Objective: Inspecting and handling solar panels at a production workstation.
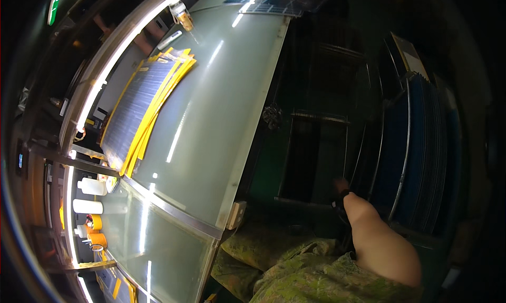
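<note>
My right arm reaches down and away over the dark floor at the right of the table. A dark band circles the wrist, and my right hand (341, 185) lies in deep shadow, with its fingers too dim to read. The hand is beside a dark rectangular panel or frame (311, 160) low down, and I cannot tell whether it touches it. To the right of the arm stands a rack (408, 145) packed with several upright dark-blue panels. My left hand is not in view.
Glass-topped table (211, 108) on the left, with a metal crossbar (174, 208). On it lies a stack of dark panels with yellow edging (145, 103). White bottles (92, 186) and orange tape rolls (97, 241) stand by the lit tube. A small socket box (236, 215) juts from the table edge.
</note>
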`<state>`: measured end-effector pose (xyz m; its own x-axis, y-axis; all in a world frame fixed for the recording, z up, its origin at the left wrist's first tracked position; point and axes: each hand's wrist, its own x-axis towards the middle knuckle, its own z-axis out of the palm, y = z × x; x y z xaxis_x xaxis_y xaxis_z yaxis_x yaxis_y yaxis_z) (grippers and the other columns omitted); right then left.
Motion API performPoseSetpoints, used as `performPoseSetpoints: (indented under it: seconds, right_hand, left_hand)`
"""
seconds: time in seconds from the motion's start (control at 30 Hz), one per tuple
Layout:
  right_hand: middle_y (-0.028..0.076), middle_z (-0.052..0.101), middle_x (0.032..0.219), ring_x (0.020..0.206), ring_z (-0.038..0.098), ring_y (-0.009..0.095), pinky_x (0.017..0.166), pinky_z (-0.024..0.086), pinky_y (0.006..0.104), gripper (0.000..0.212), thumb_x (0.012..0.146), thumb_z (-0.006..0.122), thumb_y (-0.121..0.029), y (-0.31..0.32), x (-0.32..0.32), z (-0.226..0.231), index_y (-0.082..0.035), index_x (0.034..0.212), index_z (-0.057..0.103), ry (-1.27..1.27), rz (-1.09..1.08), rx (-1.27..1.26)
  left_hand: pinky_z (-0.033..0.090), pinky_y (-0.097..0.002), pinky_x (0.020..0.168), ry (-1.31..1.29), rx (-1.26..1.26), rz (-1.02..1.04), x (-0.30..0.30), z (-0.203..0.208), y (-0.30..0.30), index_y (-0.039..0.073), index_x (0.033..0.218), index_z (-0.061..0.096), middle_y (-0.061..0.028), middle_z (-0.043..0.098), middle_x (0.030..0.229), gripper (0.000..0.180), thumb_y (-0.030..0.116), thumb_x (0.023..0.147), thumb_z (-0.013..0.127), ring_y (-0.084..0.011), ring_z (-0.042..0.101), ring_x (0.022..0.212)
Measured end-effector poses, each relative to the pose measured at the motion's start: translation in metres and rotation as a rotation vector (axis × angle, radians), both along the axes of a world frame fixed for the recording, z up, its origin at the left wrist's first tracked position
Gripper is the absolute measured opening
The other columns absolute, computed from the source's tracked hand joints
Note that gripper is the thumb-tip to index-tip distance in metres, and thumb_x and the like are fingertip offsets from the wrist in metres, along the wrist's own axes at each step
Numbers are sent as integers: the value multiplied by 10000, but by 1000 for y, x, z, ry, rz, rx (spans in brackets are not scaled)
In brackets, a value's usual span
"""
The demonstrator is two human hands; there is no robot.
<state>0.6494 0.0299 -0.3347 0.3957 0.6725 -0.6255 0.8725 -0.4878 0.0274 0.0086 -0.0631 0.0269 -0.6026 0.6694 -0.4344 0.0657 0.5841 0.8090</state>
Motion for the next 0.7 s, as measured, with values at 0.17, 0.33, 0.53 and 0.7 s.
performPoseSetpoints:
  seconds: [0.17, 0.33, 0.53, 0.7]
  right_hand:
    - [185, 637, 979, 886, 623, 343, 782, 496, 454, 207, 844, 542, -187, 42, -21, -20, -37, 936, 650, 124, -92, 446]
    - [194, 647, 905, 853, 620, 360, 786, 486, 453, 235, 853, 522, -214, 62, -58, -26, -33, 936, 647, 465, -363, 559]
    - [190, 654, 923, 850, 621, 360, 783, 484, 451, 254, 851, 505, -225, 4, -97, -57, -51, 958, 657, 480, -479, 416]
    - [180, 649, 906, 843, 625, 347, 755, 493, 451, 220, 795, 554, -235, -67, -117, -52, -76, 874, 685, 337, -31, 587]
  left_hand:
    - [318, -451, 1048, -589, 79, 435, -13, -15, -26, -46, 1272, 412, -186, 477, 1302, 733, 567, 872, 468, -333, 427, 1206]
    - [285, -501, 1051, -803, 254, 511, -57, -31, -24, -3, 1298, 428, -172, 408, 1382, 681, 524, 872, 495, -341, 365, 1278]
    - [316, -462, 1034, -820, 283, 340, -92, -57, 4, 12, 1278, 456, -155, 443, 1354, 647, 503, 863, 521, -311, 402, 1251]
    - [347, -424, 1016, -843, 331, 179, -108, -72, 21, 26, 1259, 483, -137, 477, 1325, 613, 483, 855, 548, -281, 439, 1223]
